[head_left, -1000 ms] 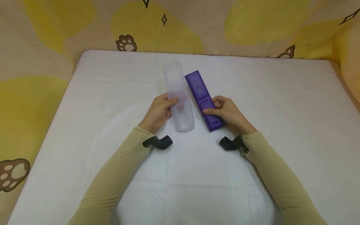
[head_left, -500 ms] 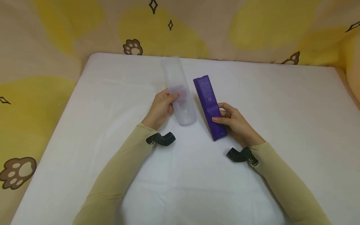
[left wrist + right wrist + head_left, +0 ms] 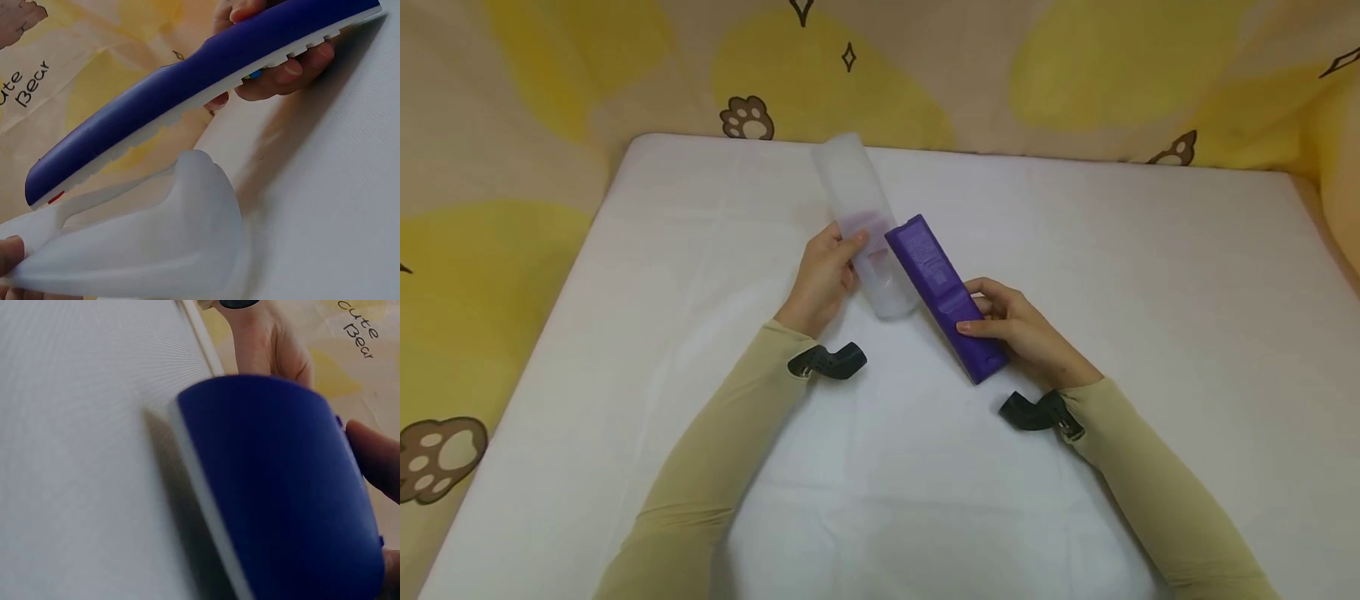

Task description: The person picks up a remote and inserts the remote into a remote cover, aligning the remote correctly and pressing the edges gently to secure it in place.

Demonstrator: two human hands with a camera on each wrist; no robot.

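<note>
Frosted, translucent soft sleeve; matt purple plastic remote; white woven cloth.

The right hand is swinging the purple remote round — its far end, a second ago well apart from the clear silicone sleeve, is now tipping leftward until it is touching, or almost touching, the sleeve's near part; its grip is sliding to the remote's near end. The left hand is lifting and tilting the sleeve, so its far end is now reaching the worktop's back edge — its open mouth is turning towards the remote.
</note>
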